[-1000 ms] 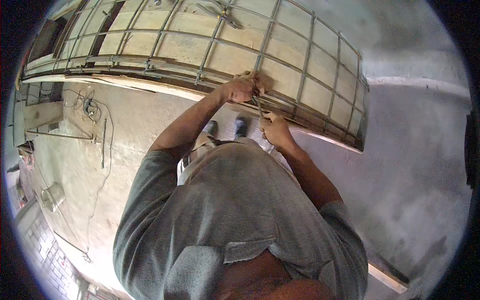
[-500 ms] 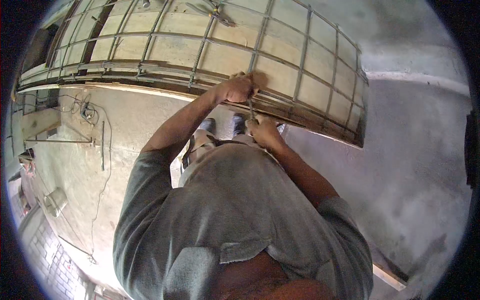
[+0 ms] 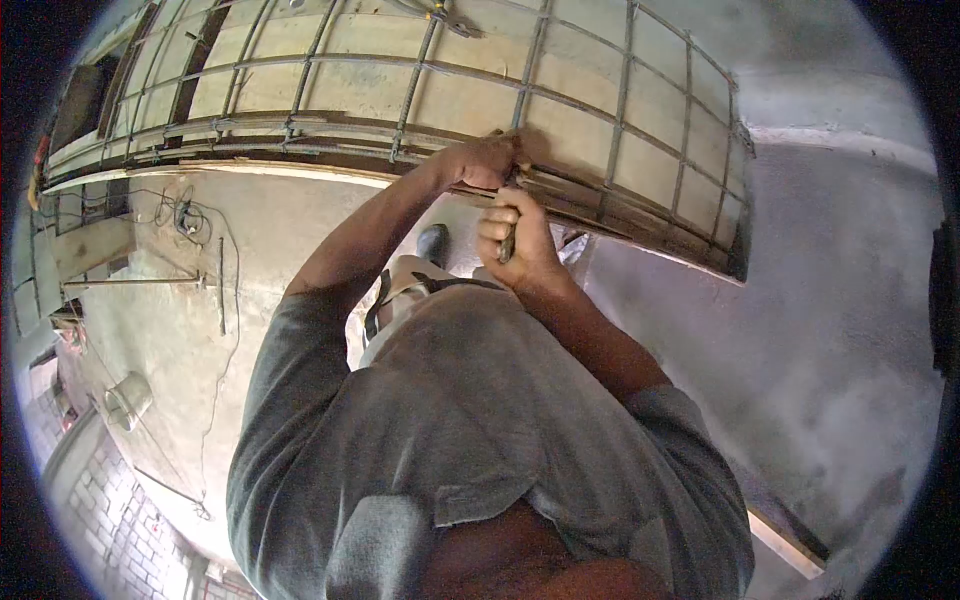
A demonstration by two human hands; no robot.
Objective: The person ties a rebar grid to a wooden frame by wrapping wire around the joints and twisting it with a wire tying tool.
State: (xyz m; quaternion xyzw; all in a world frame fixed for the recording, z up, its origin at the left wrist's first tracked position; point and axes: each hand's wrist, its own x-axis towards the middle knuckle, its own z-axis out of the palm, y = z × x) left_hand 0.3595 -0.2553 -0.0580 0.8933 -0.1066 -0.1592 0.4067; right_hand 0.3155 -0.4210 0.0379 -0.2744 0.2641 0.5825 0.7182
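A grid of steel rebar point(image 3: 421, 67) lies over pale boards point(image 3: 468, 97) in front of me. My left hand point(image 3: 482, 162) is closed at the grid's near edge, by a crosswise bar; its fingertips and whatever they hold are hidden. Just below it, nearly touching, my right hand point(image 3: 525, 238) is wrapped round a dark-handled tool point(image 3: 507, 243), whose working end is hidden between the hands. Pliers point(image 3: 440, 14) with a bit of yellow on them rest on the far part of the grid.
A wooden edge board point(image 3: 655, 246) runs along the grid's near side. On the floor to the left are a cable point(image 3: 237, 300), a thin rod point(image 3: 221, 285) and a bucket point(image 3: 128, 400). One boot point(image 3: 433, 243) shows under the edge; a timber piece point(image 3: 785, 545) lies lower right.
My right hand has risen closer to the left and turned, its fingers now showing round the handle. My left hand stays at the grid's edge. The view has shifted slightly.
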